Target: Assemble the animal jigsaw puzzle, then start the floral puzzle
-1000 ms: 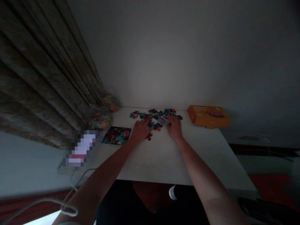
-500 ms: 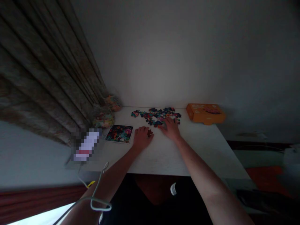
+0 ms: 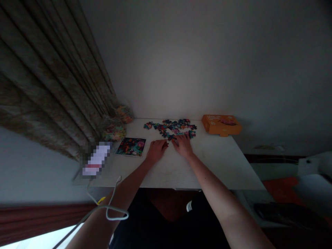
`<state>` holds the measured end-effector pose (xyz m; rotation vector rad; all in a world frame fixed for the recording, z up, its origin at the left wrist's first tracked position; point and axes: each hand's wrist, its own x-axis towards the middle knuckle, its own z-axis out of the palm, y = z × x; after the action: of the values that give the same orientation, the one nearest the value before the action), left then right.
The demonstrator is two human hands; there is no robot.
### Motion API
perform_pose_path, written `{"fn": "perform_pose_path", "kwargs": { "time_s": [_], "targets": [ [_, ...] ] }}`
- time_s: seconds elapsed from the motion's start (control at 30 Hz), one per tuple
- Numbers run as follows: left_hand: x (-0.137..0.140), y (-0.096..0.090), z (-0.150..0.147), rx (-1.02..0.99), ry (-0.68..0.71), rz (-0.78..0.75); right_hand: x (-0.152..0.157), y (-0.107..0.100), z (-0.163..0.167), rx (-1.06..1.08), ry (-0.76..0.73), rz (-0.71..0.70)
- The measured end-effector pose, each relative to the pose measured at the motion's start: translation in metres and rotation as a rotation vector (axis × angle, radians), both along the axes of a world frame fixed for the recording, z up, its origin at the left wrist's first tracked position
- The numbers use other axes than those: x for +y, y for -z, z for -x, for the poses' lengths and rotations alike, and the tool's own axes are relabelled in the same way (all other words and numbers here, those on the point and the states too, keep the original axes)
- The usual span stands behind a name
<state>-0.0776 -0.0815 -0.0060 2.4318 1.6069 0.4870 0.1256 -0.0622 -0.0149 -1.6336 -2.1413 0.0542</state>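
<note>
My left hand (image 3: 156, 150) rests near the table's middle, its fingers closed on a dark reddish puzzle piece (image 3: 166, 144). Just right of it, my right hand (image 3: 184, 146) lies against the near edge of the puzzle pieces (image 3: 163, 131). Its thumb and forefinger close around a dark piece (image 3: 171, 137) there, while the other fingers lie over neighbouring pieces and hide part of them. Several of those colourful pieces look joined in an irregular patch with gaps. A printed picture of flowers on a dark ground (image 3: 131, 147) lies flat to the left of my left hand.
On the white table (image 3: 215, 166), an orange box (image 3: 223, 125) stands at the back right. Two clear bags of colourful bits (image 3: 113, 129) sit by the curtain (image 3: 70, 69). A blurred-out phone-like object (image 3: 97, 159) is at left, with a pale cable (image 3: 112, 197) crossing near my left forearm.
My right hand has moved slightly left, closer to my left hand, and its fingers have drawn together. My left hand still holds its piece, now close to the patch. The view has shifted slightly.
</note>
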Motion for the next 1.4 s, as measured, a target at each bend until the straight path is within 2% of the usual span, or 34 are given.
{"fn": "perform_pose_path", "kwargs": {
  "time_s": [0.33,0.47,0.57,0.77,1.1,1.3,1.4],
  "targets": [
    [0.005,-0.002,-0.001,-0.039,-0.152,0.018,-0.009,0.004,-0.004,0.186,0.117,-0.087],
    [0.005,0.002,-0.002,-0.046,-0.142,0.022,-0.033,0.010,-0.006,0.355,0.100,-0.130],
    [0.006,0.003,-0.003,-0.028,-0.132,0.043,-0.056,0.012,-0.004,0.435,0.064,-0.095],
    [0.005,0.002,-0.002,-0.062,-0.154,-0.002,-0.085,0.005,0.004,0.294,-0.081,-0.038],
    [0.006,0.009,0.001,-0.126,-0.113,-0.080,-0.086,-0.015,0.005,0.104,-0.229,0.082],
    [0.006,0.008,0.004,-0.192,-0.086,-0.130,-0.087,-0.012,0.005,0.120,-0.195,0.097],
    [0.009,0.008,0.008,-0.275,-0.125,-0.167,-0.086,-0.009,0.004,0.113,-0.190,0.102]
  ]
}}
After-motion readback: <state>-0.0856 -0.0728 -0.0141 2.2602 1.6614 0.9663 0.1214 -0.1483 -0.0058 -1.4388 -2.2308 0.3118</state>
